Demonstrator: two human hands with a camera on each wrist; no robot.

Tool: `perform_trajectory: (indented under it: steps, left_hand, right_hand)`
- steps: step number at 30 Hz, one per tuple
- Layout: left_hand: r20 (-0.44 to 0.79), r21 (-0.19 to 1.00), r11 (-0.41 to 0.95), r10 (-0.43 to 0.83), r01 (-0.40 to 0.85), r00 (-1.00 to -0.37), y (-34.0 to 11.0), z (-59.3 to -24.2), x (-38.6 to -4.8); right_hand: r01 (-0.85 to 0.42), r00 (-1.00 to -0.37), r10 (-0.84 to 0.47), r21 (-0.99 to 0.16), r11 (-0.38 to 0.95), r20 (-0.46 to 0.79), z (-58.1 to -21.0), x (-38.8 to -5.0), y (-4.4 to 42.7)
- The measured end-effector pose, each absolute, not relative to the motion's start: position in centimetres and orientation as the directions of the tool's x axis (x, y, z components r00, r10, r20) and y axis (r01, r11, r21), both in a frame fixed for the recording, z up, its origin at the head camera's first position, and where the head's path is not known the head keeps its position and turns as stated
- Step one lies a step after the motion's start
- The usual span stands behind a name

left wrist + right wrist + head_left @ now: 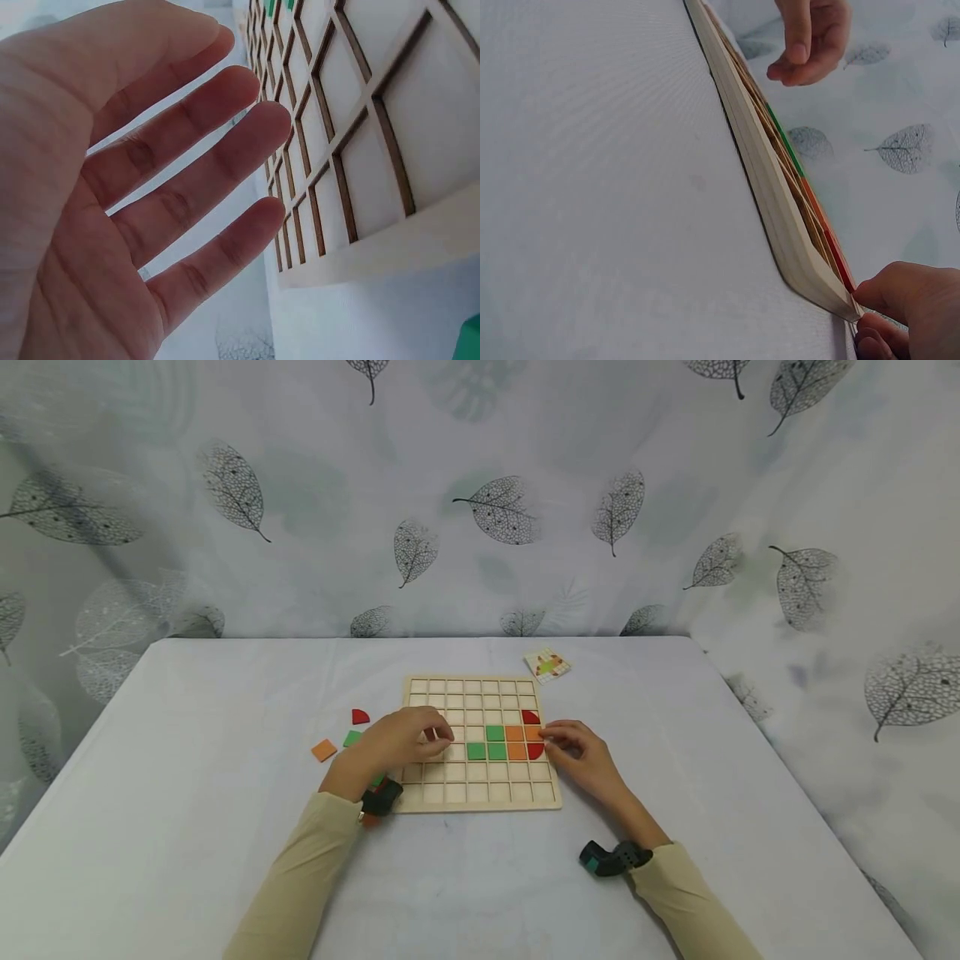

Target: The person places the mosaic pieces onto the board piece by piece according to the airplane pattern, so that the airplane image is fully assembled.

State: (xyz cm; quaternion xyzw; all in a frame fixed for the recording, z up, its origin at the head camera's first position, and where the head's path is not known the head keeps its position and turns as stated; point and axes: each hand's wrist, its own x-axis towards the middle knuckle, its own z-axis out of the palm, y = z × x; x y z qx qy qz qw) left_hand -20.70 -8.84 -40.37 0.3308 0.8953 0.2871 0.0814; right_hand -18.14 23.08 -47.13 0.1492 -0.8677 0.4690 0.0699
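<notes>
A square wooden grid board point(457, 794) lies on the white table. Green tiles point(476, 751), orange tiles point(517, 751) and red quarter-round tiles point(535, 752) sit in cells toward its right side. My left hand point(397, 739) hovers over the board's left part, fingers loosely bent and spread. In the left wrist view no tile shows in that hand point(142, 165). At the board's right edge, my right hand point(581, 756) touches the rim beside the orange and red tiles with thumb and fingertips. The right wrist view shows these fingertips at the board's corner, partly cut off.
Left of the board lie a loose red quarter-round tile point(360, 717), a green tile point(352, 739) and an orange tile point(324, 750). More tiles are partly hidden under the left wrist. A pattern card point(548, 666) lies behind the board. A leaf-print curtain point(480, 568) hangs behind the table.
</notes>
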Motion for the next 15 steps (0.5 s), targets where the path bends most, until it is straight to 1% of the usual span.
perform_trajectory:
  steps: [8,15]
  left_hand:
    - [0.019,0.618,0.609,0.620,0.497,-0.784,-10.3,-39.8,-21.2]
    - [-0.005,0.652,0.605,0.605,0.457,-0.796,-12.0,-40.2,-21.1]
  right_hand:
    - [-0.320,-0.947,-0.190,-0.794,0.517,0.258,-47.0,-18.1,23.1]
    - [-0.311,-0.950,-0.187,-0.796,0.519,0.250,-47.1,-18.1,23.0]
